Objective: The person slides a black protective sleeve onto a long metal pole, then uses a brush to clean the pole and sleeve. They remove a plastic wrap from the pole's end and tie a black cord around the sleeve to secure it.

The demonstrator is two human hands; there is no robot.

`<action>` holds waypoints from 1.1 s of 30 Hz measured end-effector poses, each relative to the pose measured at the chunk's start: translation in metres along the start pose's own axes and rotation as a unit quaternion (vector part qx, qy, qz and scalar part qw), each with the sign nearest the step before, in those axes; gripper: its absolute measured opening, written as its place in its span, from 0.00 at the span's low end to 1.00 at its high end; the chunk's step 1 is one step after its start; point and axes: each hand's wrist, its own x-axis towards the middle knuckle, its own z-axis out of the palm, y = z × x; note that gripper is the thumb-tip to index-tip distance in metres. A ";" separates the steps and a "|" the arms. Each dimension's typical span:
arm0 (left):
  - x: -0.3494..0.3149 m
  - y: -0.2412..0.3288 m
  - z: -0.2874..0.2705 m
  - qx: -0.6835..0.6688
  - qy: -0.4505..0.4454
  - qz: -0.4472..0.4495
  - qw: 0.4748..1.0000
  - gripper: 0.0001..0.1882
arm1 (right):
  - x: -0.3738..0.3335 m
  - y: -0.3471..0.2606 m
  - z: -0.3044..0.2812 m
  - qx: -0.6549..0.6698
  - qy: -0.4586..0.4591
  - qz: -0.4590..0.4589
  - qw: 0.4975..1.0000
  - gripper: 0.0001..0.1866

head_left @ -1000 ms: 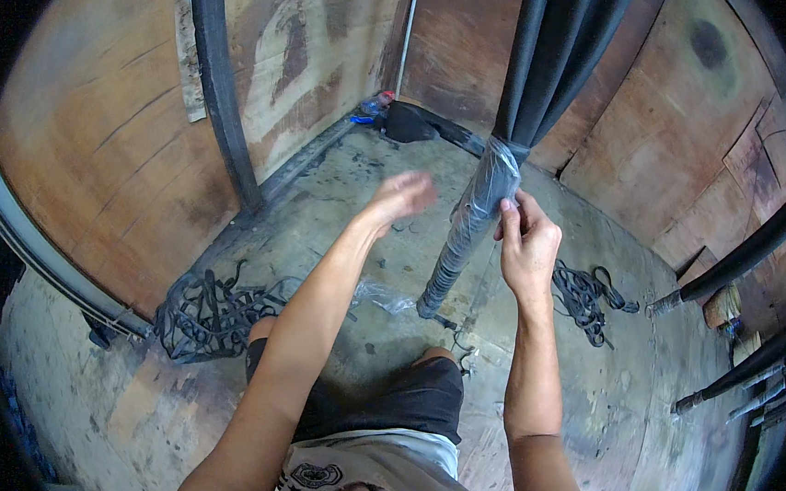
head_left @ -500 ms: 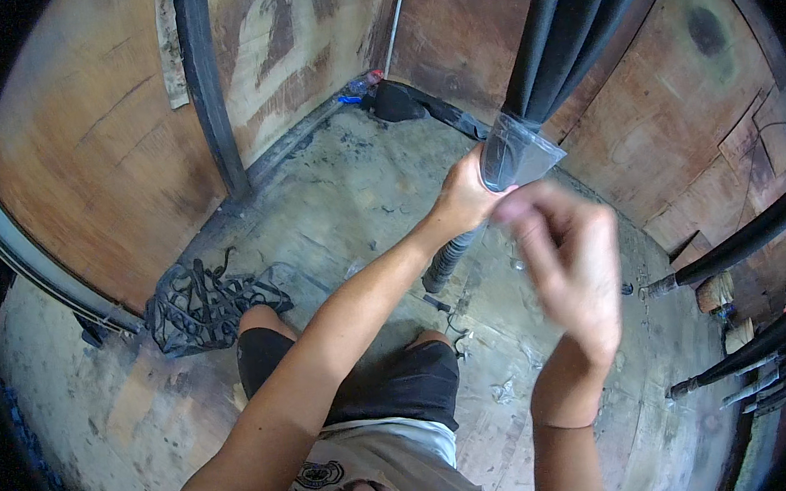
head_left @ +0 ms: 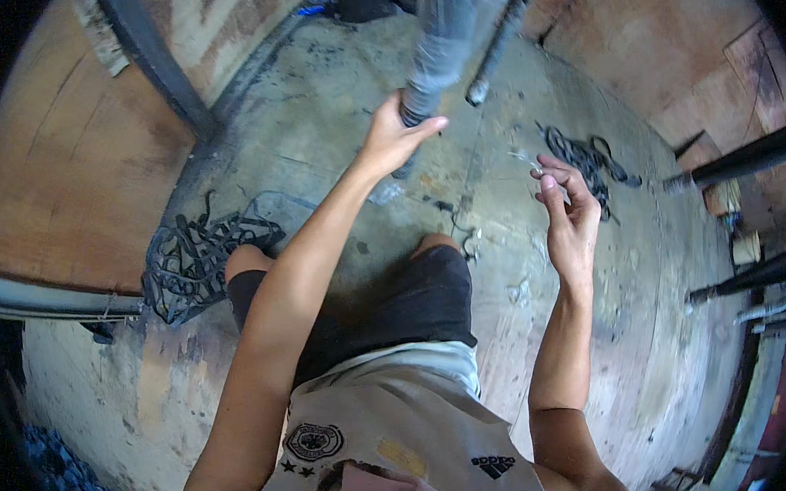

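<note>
My left hand [head_left: 394,136] is wrapped round a dark ribbed tube [head_left: 417,105] below the middle of its clear plastic wrapping. Above the fingers, the clear plastic film [head_left: 442,43] covers a grey-black length that runs out at the top, slightly blurred. My right hand [head_left: 572,222] is off to the right, apart from the tube, its thumb and fingertips pinched on a wisp of clear plastic film [head_left: 527,161]. A thin dark pole [head_left: 506,33] with a pale end slants down just right of the wrapped tube.
Tangled black strips [head_left: 196,261] lie on the floor to the left, and another black bundle [head_left: 594,165] behind my right hand. Black tubes with wrapped ends [head_left: 755,272] jut in from the right. A dark post [head_left: 158,70] stands by the wooden wall panels [head_left: 52,134].
My right hand has moved away from the wrapping and down to the right, with a wisp of film now visible in its fingers. My left hand now grips the tube higher in view.
</note>
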 end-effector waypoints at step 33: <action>-0.151 -0.041 0.047 -0.095 -0.114 -0.237 0.960 0.11 | -0.065 0.132 0.009 -0.005 -0.118 0.075 0.990 0.14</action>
